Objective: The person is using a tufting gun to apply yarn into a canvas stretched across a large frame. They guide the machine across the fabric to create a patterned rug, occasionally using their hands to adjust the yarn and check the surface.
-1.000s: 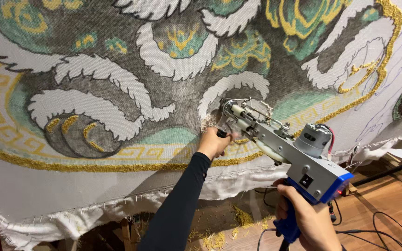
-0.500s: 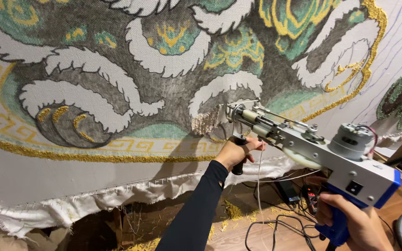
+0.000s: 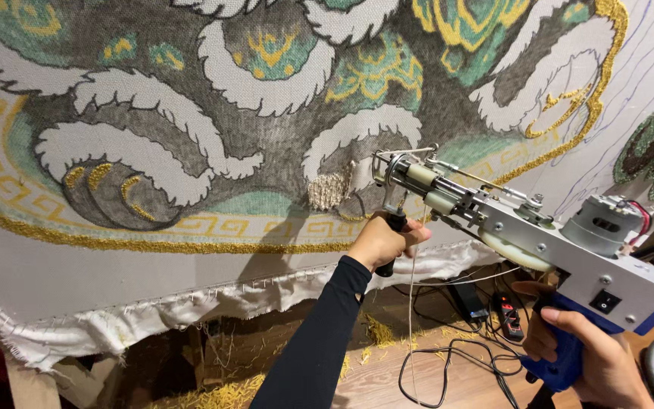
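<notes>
Grey-metal tufting gun with a blue handle (image 3: 539, 242) sits in both your hands: your right hand (image 3: 596, 352) is clenched around the blue handle, your left hand (image 3: 380, 241) grasps its black front handle. Its needle end is just before a stretched backing cloth patterned in white, grey, green and gold (image 3: 191, 151), near the cloth's frayed lower edge. Below, black cables and a power strip (image 3: 505, 314) lie on the wooden floor (image 3: 433, 390) among yellow yarn scraps (image 3: 221, 394).

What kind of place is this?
Likely a rug-tufting workshop: patterned cloth stretched upright, a tufting gun held by the left hand and right hand, yellow yarn scraps on the floor.
</notes>
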